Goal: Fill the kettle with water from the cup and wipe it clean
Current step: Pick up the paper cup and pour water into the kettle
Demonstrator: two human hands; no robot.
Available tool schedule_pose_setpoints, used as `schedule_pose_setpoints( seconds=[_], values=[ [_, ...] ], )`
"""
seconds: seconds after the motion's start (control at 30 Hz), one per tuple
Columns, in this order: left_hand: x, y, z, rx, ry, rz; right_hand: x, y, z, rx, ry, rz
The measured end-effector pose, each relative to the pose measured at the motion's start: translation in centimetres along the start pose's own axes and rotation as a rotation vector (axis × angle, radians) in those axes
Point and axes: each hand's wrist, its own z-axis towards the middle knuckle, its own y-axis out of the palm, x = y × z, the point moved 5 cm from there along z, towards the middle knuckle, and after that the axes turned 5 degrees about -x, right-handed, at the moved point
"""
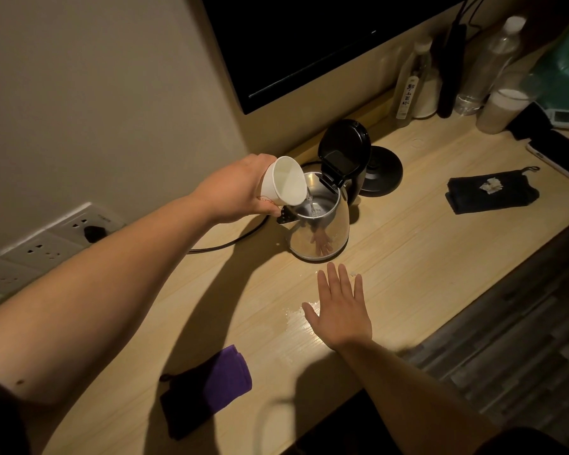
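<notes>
Wooden counter (408,257): left hand (240,188) gripping tilted cup (284,185) over kettle (319,224); right hand (340,310) spread flat nearby.

Left fingers (278,211) mostly hidden behind cup (284,185), bottle label (408,96) text illegible

Little can be read here. A tall clear bottle (411,85), standing against the wall to the right of and behind the kettle (319,221), carries a white vertical label with dark Chinese characters running downward; they are too small to make out. The paper cup (281,185), tipped over the kettle's mouth, bears a faint reddish printed mark low on its side, illegible.
</notes>
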Motion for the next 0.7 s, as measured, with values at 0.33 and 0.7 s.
schedule_pose_setpoints(
  seconds=[0.33, 0.7],
  values=[
    [0.23, -0.29, 0.24, -0.003, 0.001, 0.039, 0.03, -0.04, 0.02, 0.001, 0.006, -0.001],
    [0.3, -0.47, 0.38, -0.019, -0.007, 0.092, 0.01, 0.06, -0.01, 0.033, 0.004, 0.001]
  ],
)
